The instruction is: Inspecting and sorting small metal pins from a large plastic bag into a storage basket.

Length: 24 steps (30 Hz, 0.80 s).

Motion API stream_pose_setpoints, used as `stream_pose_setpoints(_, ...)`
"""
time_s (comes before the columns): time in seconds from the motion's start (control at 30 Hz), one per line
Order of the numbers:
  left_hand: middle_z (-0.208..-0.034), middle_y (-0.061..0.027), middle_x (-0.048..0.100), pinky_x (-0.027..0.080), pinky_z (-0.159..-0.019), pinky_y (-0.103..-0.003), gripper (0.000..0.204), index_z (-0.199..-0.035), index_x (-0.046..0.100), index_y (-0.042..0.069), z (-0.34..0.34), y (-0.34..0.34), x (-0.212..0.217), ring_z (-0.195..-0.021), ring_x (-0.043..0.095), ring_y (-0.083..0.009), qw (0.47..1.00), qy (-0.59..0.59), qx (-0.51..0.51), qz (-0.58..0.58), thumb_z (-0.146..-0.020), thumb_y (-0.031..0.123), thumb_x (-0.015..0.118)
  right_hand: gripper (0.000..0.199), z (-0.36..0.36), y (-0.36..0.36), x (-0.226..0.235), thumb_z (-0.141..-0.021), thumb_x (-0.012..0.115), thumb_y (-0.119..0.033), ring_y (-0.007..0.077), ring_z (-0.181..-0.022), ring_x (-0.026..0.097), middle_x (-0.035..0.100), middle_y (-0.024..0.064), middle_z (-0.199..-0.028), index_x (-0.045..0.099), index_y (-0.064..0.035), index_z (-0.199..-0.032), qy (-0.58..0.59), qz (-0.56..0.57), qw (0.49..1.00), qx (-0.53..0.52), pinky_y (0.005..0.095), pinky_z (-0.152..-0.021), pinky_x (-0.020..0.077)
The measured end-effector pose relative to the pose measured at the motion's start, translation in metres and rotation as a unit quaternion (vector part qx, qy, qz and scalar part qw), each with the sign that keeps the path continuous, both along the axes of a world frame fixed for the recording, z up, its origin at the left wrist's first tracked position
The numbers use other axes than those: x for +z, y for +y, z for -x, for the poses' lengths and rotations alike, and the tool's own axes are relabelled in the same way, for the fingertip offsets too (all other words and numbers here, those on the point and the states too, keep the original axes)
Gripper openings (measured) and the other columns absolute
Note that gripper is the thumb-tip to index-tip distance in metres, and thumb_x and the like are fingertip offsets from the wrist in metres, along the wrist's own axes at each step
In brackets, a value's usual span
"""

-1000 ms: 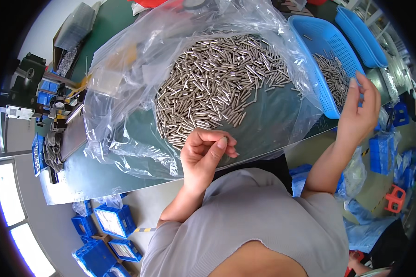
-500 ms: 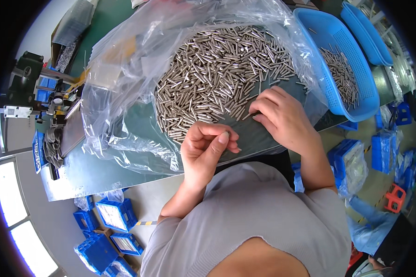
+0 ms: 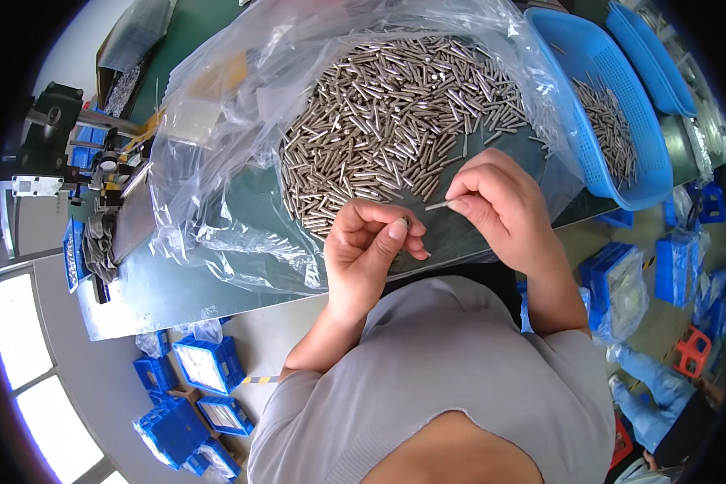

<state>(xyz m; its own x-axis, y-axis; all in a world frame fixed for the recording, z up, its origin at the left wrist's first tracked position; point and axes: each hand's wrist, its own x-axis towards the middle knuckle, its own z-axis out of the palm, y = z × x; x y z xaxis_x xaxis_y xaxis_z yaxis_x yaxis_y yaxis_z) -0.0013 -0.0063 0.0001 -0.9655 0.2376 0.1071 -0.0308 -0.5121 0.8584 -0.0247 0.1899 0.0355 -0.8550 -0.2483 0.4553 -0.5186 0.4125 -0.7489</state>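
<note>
A heap of small metal pins [image 3: 395,113] lies on a clear plastic sheet [image 3: 242,105] over the green table. Between the thumb and fingers of my right hand [image 3: 504,206], just off the heap's near edge, is a single slim metal pin [image 3: 438,206] pointing left. My left hand [image 3: 371,250] is beside the heap's near left edge, thumb pressed to curled fingers. A small dark end shows at that pinch, but the thing itself is mostly hidden. The two hands are a short gap apart.
To the right stands a blue perforated basket [image 3: 569,48] partly filled with pins, with another blue basket [image 3: 649,56] behind it. Metal fixtures [image 3: 56,133] occupy the table's left end. Blue crates [image 3: 206,363] stand on the floor below. Another person's leg [image 3: 653,403] shows at lower right.
My right hand has picked a pin from the heap's near edge and now holds it up toward my left hand. The left hand keeps its pinch. The whole view has shifted slightly.
</note>
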Motion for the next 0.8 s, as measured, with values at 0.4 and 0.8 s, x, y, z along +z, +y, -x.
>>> stream_pose_setpoints(0.4, -0.087, -0.0166, 0.064, 0.057, -0.061, -0.032, 0.007, -0.096, 0.052, -0.005, -0.003, 0.003, 0.003, -0.069, 0.064, -0.0195, 0.999, -0.018, 0.023, 0.029, -0.09, -0.001, 0.056, 0.015, 0.0, -0.02, -0.005, -0.075, 0.071, -0.009, 0.0252, -0.072, 0.055, 0.055, 0.006, -0.074, 0.057, -0.0064, -0.079, 0.037, 0.018, 0.998, 0.051, 0.036, -0.062, 0.0442)
stream_pose_setpoints(0.8, -0.09, -0.0141, 0.064, 0.056, -0.068, -0.029, 0.006, -0.097, 0.053, -0.004, -0.005, -0.002, 0.002, -0.076, 0.063, -0.016, 0.999, -0.002, -0.043, 0.018, -0.091, -0.005, 0.054, 0.014, -0.013, -0.021, -0.008, -0.076, 0.069, -0.007, 0.0262, -0.073, 0.056, 0.056, 0.0052, -0.078, 0.056, -0.0065, -0.081, 0.052, 0.007, 0.998, 0.042, 0.037, -0.062, 0.045)
